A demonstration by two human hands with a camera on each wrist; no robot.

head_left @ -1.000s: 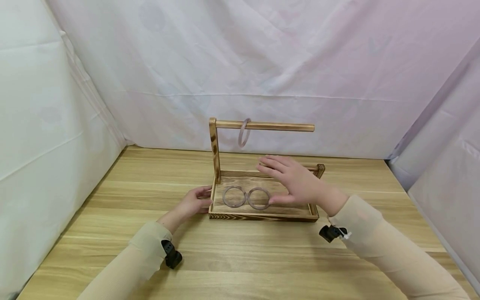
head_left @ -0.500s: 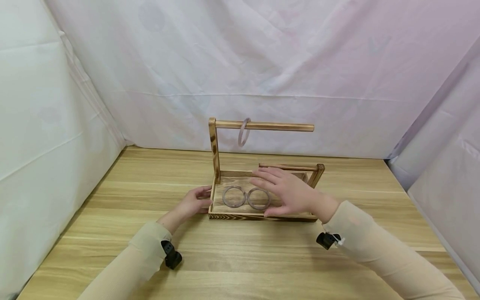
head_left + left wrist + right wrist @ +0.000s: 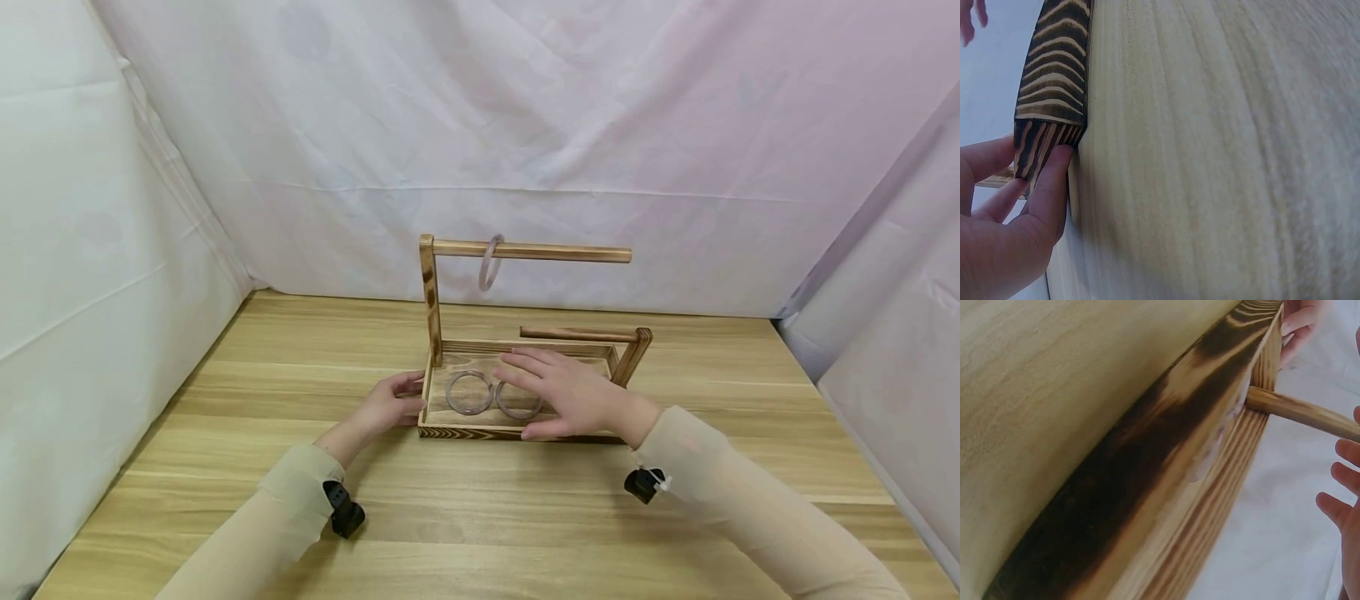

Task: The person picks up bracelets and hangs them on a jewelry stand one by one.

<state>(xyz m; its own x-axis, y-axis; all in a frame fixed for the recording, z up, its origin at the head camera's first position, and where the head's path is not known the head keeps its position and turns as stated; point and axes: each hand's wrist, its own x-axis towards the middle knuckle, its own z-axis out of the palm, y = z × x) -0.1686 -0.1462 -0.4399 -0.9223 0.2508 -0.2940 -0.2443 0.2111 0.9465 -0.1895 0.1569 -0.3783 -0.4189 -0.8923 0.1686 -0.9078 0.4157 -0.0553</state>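
Observation:
In the head view a wooden tray (image 3: 480,432) with two bars stands on the table. Two pale purplish bangles lie flat in it, a left bangle (image 3: 469,413) and a right bangle (image 3: 517,417) partly covered by my right hand (image 3: 573,392). A third bangle (image 3: 483,271) hangs from the upper bar (image 3: 562,252). My right hand is held over the tray, fingers spread and relaxed, gripping nothing. Against the tray's left end rests my left hand (image 3: 382,408); the left wrist view shows its fingertips (image 3: 1057,156) touching the dark-grained end wall (image 3: 1041,140).
A shorter lower bar (image 3: 577,334) points left from a post (image 3: 632,360) at the tray's right end. The tall post (image 3: 430,300) rises at its left. Wood-grain tabletop (image 3: 480,517) surrounds the tray, and pale cloth (image 3: 337,150) hangs behind.
My right hand has moved down and left over the tray, uncovering the lower bar and now overlapping the right bangle. My left hand stays at the tray's end.

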